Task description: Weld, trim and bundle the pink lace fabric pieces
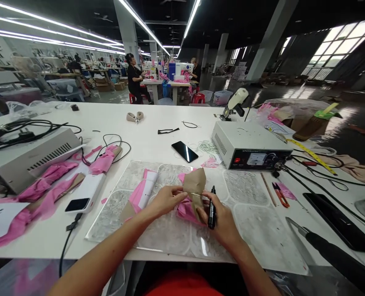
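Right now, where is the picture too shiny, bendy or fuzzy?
In the head view, a white glare streak lies on the patterned mat; the windows glow nearly white; a pillar leans, probably from lens stretch; machines at far left look fuzzy; lettering on the marker shows clearly.

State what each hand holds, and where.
Left hand: brown-and-pink bundle, by its left side. Right hand: the bundle's right side, plus a black marker, exact grip point unclear.

Bare left forearm point(116, 244) and right forearm point(247, 259) angle inward from below. The left hand point(169, 200) pinches, thumb extended; the right hand point(221, 218), nearby, has curled fingers.
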Motion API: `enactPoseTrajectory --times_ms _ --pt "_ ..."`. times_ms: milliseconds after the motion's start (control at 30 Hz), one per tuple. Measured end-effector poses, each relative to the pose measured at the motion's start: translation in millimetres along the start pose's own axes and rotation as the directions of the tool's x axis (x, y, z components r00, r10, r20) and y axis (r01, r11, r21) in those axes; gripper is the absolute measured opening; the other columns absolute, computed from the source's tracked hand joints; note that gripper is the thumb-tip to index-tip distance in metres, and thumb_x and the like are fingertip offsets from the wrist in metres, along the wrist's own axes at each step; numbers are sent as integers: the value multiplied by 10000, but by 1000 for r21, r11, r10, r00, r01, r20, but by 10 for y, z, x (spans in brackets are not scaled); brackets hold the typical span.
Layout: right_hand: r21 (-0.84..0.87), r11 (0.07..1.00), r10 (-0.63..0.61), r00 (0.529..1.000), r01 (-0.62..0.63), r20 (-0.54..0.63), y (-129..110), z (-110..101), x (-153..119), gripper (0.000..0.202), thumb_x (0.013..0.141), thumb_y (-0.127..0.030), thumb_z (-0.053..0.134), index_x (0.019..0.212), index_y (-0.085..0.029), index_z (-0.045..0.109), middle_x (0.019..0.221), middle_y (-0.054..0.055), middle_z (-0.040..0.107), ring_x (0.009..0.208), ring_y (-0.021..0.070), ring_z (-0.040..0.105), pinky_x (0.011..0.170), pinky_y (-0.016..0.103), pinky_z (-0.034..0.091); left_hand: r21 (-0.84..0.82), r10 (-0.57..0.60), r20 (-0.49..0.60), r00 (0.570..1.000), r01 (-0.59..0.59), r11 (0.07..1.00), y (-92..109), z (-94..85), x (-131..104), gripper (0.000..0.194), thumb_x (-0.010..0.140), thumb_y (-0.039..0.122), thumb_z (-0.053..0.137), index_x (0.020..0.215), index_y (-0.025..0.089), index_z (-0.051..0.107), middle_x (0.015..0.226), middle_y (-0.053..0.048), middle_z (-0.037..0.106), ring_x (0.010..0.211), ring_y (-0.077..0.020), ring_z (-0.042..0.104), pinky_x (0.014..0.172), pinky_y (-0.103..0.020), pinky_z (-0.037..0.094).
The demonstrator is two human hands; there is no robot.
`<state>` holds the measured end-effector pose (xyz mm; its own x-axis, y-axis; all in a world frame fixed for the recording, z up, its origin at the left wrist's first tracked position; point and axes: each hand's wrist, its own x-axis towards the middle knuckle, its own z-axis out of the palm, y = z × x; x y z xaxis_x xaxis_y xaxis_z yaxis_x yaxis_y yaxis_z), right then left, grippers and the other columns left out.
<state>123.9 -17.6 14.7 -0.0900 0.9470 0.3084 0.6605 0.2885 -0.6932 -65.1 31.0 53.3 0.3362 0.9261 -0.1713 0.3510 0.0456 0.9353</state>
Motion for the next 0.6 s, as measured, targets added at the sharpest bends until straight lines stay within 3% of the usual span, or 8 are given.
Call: enactPoseTrajectory --times_ms 67,167,267,367,433,500,600 --pt "25 1000 -17 1000 17 2 17 -21 3 364 837 -307 537 1185 -204 505 1040 58 692 890 188 682 761 310 543 -25 -25 3 1000 25 999 -12 23 -53 392 795 401 565 1075 155 687 609 -10 625 402 -85 390 432 -206 281" --pt "21 999 -33 999 33 -13 72 -90 -1 392 840 -309 532 1217 -208 498 1054 67 688 938 200 674 777 332 548 -72 -27 26 999 29 997 -32 -14 -93 440 777 432 594 1106 150 672 560 1 595 387 -87 383 392 -199 260" --pt "-17 1000 -4 997 3 -75 193 -186 -30 373 860 -333 509 1209 -200 526 980 71 707 893 213 688 723 328 560 -14 -27 -62 998 26 1000 24 -219 -43 375 742 459 615 924 147 718 611 -21 610 421 -91 400 394 -200 260" --pt "-47 998 28 987 -36 -156 289 -274 -105 337 882 -312 482 1189 -195 553 938 73 715 827 213 701 665 309 563 66 -59 -128 990 68 996 226 -505 88 452 761 558 536 731 136 693 499 6 494 419 -82 318 403 -200 208" --pt "-30 999 9 978 -16 -209 258 -328 -199 314 878 -277 495 1172 -193 565 937 74 716 815 203 702 667 294 564 107 -68 -88 994 78 991 429 -618 203 511 770 611 487 685 139 665 439 43 363 417 -75 244 410 -200 166" --pt "35 998 -50 969 61 -244 126 -396 -327 271 868 -225 505 1126 -195 585 935 63 719 821 180 700 700 267 561 184 -44 0 999 43 982 630 -618 314 519 760 628 494 688 142 662 446 51 328 433 -71 219 421 -199 162" --pt "103 985 -113 969 138 -220 -182 -552 -545 214 857 -169 493 1027 -202 620 876 17 728 779 136 699 727 224 546 343 -15 263 965 -80 936 791 -489 454 478 755 617 528 802 175 704 469 34 414 469 -81 297 450 -191 222"
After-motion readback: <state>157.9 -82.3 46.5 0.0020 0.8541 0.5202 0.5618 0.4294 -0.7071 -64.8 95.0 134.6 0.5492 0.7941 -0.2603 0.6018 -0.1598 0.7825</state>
